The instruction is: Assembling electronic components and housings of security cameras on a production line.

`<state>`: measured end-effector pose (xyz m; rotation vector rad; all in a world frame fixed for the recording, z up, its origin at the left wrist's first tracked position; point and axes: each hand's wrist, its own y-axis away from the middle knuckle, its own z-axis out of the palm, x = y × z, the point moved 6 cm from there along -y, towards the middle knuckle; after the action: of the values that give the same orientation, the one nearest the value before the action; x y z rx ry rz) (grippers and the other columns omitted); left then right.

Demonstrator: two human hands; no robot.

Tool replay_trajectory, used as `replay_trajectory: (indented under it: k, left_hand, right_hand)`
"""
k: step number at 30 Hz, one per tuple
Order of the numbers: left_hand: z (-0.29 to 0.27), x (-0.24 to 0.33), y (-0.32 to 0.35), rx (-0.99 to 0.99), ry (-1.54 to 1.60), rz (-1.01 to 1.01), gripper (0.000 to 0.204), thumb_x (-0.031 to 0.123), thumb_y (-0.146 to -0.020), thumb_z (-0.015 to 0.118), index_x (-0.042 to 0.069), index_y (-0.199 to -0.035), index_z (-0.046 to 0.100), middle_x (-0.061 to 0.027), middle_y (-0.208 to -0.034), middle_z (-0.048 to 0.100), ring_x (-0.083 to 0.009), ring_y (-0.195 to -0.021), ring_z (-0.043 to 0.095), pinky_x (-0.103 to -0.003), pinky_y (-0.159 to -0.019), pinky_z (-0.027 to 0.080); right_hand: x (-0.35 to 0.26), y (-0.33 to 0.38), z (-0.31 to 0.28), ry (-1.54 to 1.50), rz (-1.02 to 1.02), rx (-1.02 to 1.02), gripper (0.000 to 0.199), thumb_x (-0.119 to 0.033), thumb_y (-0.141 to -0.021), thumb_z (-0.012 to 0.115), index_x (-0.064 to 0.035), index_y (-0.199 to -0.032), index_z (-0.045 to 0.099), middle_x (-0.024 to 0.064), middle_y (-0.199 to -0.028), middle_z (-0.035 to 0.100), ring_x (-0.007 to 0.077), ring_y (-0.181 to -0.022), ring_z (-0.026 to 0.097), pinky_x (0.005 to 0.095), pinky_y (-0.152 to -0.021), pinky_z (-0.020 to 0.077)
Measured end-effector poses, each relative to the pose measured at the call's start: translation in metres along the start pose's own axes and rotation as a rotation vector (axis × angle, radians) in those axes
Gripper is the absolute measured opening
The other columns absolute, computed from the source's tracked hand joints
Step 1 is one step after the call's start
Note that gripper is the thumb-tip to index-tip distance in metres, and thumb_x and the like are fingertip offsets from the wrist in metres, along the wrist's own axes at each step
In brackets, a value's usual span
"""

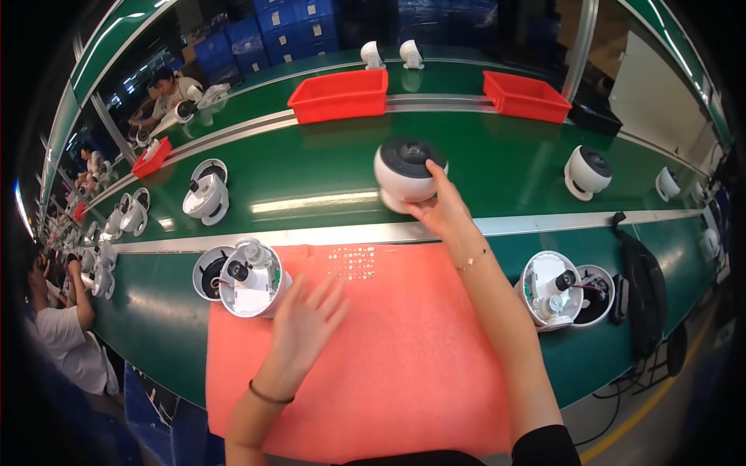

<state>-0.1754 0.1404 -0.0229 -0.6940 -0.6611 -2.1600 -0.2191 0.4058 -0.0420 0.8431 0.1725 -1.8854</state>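
Note:
My right hand (447, 203) reaches forward over the green conveyor and grips a white round security camera (406, 186) with a black face. One finger lies on its dark top and the others are low on its white body. My left hand (305, 322) is above the pink mat (404, 349), fingers spread, holding nothing. Beside it, at the mat's left corner, sits an opened camera (250, 279) with its inner lens and wiring exposed. Another opened camera (553, 289) lies right of the mat. Small metal parts (351, 262) sit in rows at the mat's far edge.
A metal rail (350, 235) divides my bench from the conveyor (311, 171). On the conveyor are an open camera (207, 194) at left and a finished-looking one (588, 171) at right. Red bins (339, 97) (527, 98) stand beyond. A black bag (643, 287) lies at right; co-workers sit at left.

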Motion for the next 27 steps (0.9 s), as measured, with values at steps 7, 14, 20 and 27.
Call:
replay_trajectory:
  k: [7,14,20,27]
  left_hand:
    - [-0.091,0.041,0.023,0.179,0.019,0.388,0.052,0.022,-0.085,0.055,0.007,-0.129,0.031,-0.0133,-0.131,0.034,-0.0258,-0.123,0.033,-0.040,-0.104,0.027]
    - [-0.098,0.058,0.049,0.325,-0.302,0.365,0.060,0.022,-0.081,0.054,0.002,-0.131,0.027,-0.0138,-0.129,0.038,-0.0266,-0.119,0.040,-0.040,-0.102,0.032]
    - [-0.083,0.068,0.064,0.007,-0.391,0.259,0.052,0.030,-0.079,0.043,-0.011,-0.111,0.047,-0.0205,-0.104,0.057,-0.0266,-0.093,0.059,-0.034,-0.083,0.047]
    - [-0.069,0.062,0.046,0.001,-0.331,0.038,0.047,0.034,-0.079,0.044,-0.008,-0.098,0.056,-0.0173,-0.088,0.063,-0.0231,-0.075,0.062,-0.031,-0.067,0.052]
  right_hand:
    - [0.004,-0.027,-0.031,0.125,-0.045,0.138,0.086,-0.039,-0.073,0.069,-0.0005,-0.129,0.016,0.0175,-0.120,0.036,0.0349,-0.108,0.045,0.0469,-0.090,0.0408]
    - [0.005,0.045,-0.015,0.838,-0.363,0.295,0.085,-0.026,-0.069,0.071,-0.0047,-0.132,0.019,0.0173,-0.127,0.021,0.0304,-0.118,0.027,0.0445,-0.091,0.0357]
    - [0.021,0.183,0.067,1.711,-1.633,-0.554,0.065,-0.006,-0.062,0.071,-0.0255,-0.120,0.050,0.0157,-0.126,0.024,0.0341,-0.116,0.023,0.0503,-0.098,0.0276]
    - [0.010,0.196,0.047,1.924,-1.592,-0.564,0.051,-0.010,-0.062,0.074,-0.0297,-0.106,0.060,0.0103,-0.126,0.030,0.0327,-0.116,0.026,0.0562,-0.101,0.0230]
